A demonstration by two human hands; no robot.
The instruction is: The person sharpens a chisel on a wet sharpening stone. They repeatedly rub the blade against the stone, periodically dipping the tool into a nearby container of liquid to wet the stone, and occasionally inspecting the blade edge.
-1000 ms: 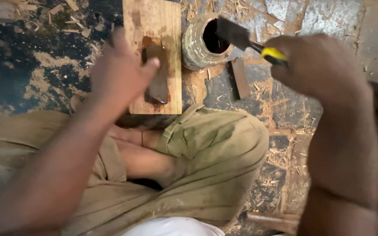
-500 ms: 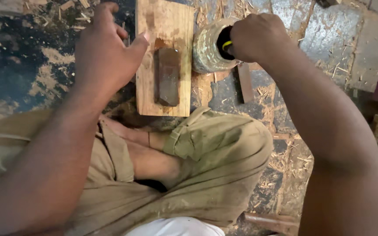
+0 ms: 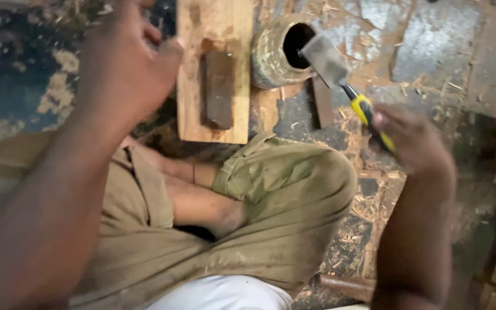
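While gripped: chisel (image 3: pixel 340 74) beyond fingers (image 3: pixel 388 123).

One chisel (image 3: pixel 340 80), one wooden board (image 3: pixel 213 63), one dark stone (image 3: pixel 219 89), one round container (image 3: pixel 279 51), two hands.

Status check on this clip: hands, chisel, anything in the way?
Right hand grips chisel, blade beside pot mouth. Left hand raised, empty, beside wooden board with dark stone. Nothing blocking.

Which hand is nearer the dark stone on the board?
Left. The left hand hovers just left of the stone, beside the board. The right hand is farther off to the right, holding a chisel.
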